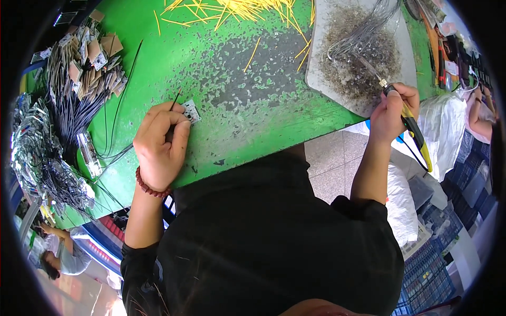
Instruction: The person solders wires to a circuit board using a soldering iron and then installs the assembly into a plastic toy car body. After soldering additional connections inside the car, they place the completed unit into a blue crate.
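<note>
My left hand [161, 137] is closed over the near part of the green table, its fingers pinching a thin black wire [175, 100] whose bare end points up and away. Right beside those fingertips lies a small whitish circuit board [191, 111], partly covered by the hand. My right hand [394, 113] grips a soldering iron [407, 111] with a yellow and black handle. The iron's metal tip reaches over a pale board [320, 73] covered in dark solder residue. Thin solder wire [363, 34] lies in a loose tangle on that board, near the tip.
Many yellow sticks or tubes [237, 8] are strewn along the far side of the green table [211, 63]. Bundled cables with small boards [87, 66] and wrapped cables [39, 147] crowd the left. White sacks [440, 131] and blue crates [427, 279] stand at right. Other people are nearby.
</note>
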`<state>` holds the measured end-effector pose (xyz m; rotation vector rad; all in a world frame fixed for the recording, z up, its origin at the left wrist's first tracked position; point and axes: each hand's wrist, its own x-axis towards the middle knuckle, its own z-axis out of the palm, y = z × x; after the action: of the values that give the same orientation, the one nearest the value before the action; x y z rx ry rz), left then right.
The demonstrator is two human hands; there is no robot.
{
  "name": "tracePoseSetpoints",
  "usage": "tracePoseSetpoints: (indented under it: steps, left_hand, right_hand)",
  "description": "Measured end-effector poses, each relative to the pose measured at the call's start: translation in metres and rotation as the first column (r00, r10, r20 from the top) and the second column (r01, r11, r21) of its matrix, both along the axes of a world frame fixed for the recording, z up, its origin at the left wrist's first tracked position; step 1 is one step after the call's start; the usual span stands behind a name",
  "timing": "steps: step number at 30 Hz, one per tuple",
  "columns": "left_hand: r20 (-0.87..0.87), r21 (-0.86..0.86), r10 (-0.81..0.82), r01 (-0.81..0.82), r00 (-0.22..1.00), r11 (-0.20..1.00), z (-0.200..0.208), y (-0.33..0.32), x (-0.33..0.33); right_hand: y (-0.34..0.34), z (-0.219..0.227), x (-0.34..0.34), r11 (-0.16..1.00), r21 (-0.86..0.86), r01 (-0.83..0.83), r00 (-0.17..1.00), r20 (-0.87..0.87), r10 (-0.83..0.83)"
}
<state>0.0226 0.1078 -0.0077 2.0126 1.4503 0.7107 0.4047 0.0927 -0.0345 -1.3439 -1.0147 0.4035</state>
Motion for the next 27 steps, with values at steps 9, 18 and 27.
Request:
tracePoseSetpoints:
  steps: [9,18,27]
  left_hand:
    - [0.033,0.043,-0.028,0.026,0.999,0.999,-0.001,0.002,-0.007]
    - [0.121,0.039,-0.031,0.026,0.992,0.999,-0.007,0.002,-0.008]
    - [0.087,0.092,-0.03,0.022,0.996,0.996,-0.014,0.003,-0.008]
  right_hand:
    - [0.004,-0.006,-0.007,1.0,0.003,0.004,0.995,-0.101,-0.004]
    - [-0.006,0.006,-0.07,0.901,0.075,-0.427,0.901,-0.042,0.431]
    - [-0.007,-0.003,-0.165,0.785,-0.063,-0.616,0.774,-0.235,0.589]
